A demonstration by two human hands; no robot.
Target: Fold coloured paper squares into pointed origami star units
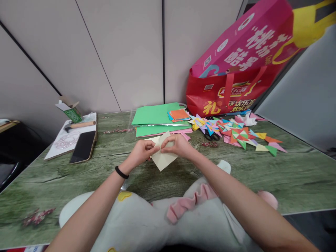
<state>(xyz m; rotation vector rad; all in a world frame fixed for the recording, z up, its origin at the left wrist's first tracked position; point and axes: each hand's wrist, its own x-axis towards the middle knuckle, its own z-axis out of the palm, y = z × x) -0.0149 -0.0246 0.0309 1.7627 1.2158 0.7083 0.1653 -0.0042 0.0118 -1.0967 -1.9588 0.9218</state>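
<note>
A pale yellow sheet of paper [164, 161] with creases is held up above the table between my two hands. My left hand [143, 151], with a black band on its wrist, pinches the paper near its middle. From the other side my right hand [176, 145] pinches it too, thumb and forefinger close to the left fingertips. One corner of the paper points down toward me and another sticks up between the hands. Just behind it lie stacked green paper sheets [154, 114] with a small pile of orange and blue squares [179, 114] on top.
Folded colourful paper pieces [238, 134] and black scissors [211, 136] lie at the right, before a red gift bag [202, 92]. At the left are a phone [83, 147], a hammer [81, 125] and a small green box [72, 113]. A pale plush cushion [141, 224] rests against the near edge.
</note>
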